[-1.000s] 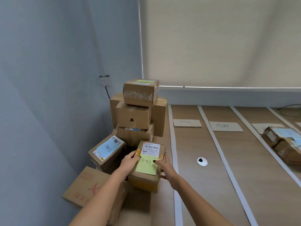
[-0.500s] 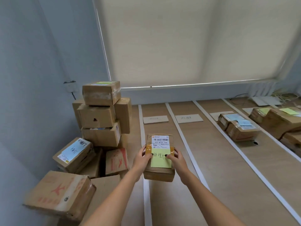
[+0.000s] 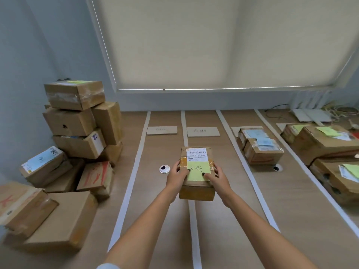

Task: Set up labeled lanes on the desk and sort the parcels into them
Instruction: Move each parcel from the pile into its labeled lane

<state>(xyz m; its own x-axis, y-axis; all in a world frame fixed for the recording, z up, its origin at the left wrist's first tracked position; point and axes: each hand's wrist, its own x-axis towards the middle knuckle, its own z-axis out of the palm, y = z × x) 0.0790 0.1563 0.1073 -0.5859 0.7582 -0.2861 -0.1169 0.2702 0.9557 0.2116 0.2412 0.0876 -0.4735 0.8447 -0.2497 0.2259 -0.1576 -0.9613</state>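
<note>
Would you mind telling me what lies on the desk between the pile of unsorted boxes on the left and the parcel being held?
In the head view, a white tape strip and a round cable grommet lie between the pile and the held parcel.

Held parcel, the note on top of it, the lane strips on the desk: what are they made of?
Parcel: brown corrugated cardboard, matte, with glossy yellowish tape at the sides. Note: thin yellow-green paper, matte, handwritten, probably a sticky note. Lane strips: flat white bands, likely paper or masking tape; cannot tell which.
</note>
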